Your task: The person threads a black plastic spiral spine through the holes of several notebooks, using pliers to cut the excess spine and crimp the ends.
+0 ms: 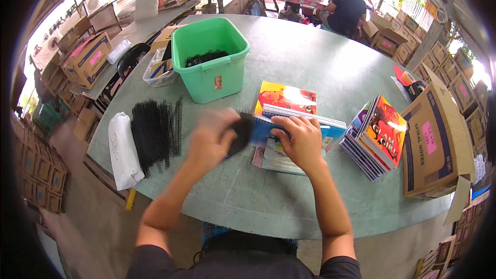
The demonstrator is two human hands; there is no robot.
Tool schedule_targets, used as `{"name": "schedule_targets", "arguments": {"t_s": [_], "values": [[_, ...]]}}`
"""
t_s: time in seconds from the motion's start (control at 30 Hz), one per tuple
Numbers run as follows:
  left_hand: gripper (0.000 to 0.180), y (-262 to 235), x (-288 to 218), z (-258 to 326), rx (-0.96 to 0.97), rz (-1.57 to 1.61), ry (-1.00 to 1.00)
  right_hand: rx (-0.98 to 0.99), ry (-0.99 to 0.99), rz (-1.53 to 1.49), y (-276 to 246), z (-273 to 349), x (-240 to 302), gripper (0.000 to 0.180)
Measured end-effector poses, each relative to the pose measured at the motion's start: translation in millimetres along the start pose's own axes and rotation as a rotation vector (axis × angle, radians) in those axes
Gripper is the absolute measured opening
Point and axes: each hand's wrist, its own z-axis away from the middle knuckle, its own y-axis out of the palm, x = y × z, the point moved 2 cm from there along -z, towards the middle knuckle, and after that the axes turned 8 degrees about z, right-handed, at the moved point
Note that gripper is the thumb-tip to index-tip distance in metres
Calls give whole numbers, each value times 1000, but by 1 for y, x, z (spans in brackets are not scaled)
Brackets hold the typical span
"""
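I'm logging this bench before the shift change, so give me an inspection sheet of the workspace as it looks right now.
Surface: pale green round table, worn.
Job's things: blue notebook under both hands; black spiral binding at its left edge.
Clutter: heap of black spirals, white bag, green tub holding more spirals, stack of bound notebooks, open carton.
Grippers: left hand blurred, on the spiral; right hand pressing the notebook flat.
Cables: nothing seen.
Surroundings: stacked cartons all round; another person seated beyond the table.
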Motion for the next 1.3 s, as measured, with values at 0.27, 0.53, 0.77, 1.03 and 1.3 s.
{"name": "schedule_targets", "arguments": {"t_s": [0.27,0.53,0.77,1.03,1.3], "values": [[40,6,-2,3,-74,59,38,-57,11,39,9,4,-2,22],[41,5,-5,5,552,-63,-247,-101,20,2,13,7,4,20],[36,6,-1,3,337,145,-87,-82,25,-33,8,7,2,21],[35,21,-15,-4,281,205,-148,-33,-7,63,4,13,6,25],[36,12,-29,-21,83,366,-231,65,546,-654,-30,45,-61,18]]}}
